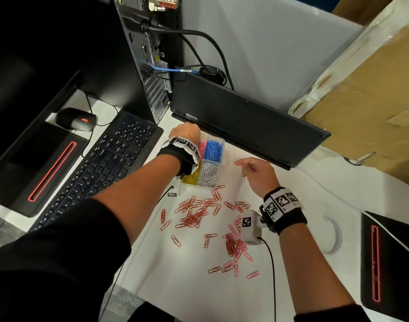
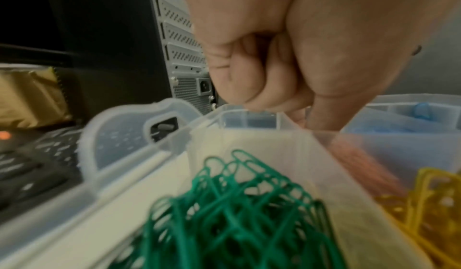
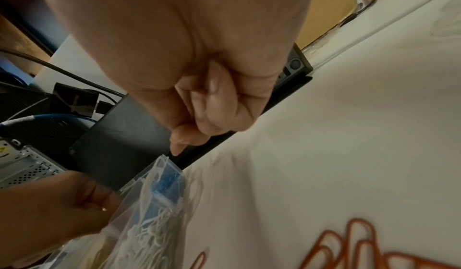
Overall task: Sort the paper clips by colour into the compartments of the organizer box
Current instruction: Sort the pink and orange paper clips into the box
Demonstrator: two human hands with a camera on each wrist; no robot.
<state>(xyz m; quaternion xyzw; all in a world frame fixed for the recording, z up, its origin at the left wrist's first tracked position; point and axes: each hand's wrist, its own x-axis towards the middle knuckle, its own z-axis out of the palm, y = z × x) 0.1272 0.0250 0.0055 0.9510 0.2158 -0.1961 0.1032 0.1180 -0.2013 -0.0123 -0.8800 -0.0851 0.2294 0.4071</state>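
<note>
The clear organizer box (image 1: 222, 145) holds pink (image 1: 202, 146), blue (image 1: 213, 149), yellow (image 1: 191, 178) and white clips (image 1: 208, 174) in separate compartments. The left wrist view also shows green clips (image 2: 234, 210) in a compartment by the box wall (image 2: 139, 155). My left hand (image 1: 187, 132) hovers over the box's far left end, fingers curled (image 2: 252, 87), with no clip showing. My right hand (image 1: 250, 168) is just right of the box, fingers curled (image 3: 214, 115); a red clip tip (image 1: 253, 168) shows at them. Loose red clips (image 1: 194, 212) and pink clips (image 1: 236, 247) lie on the white table.
A black keyboard (image 1: 110, 159) and mouse (image 1: 75, 119) lie left of the box. A computer tower (image 1: 150, 66) with cables and a flat black device (image 1: 245, 122) stand right behind it. A cardboard box (image 1: 361, 101) is far right; a black unit (image 1: 389, 259) sits near right.
</note>
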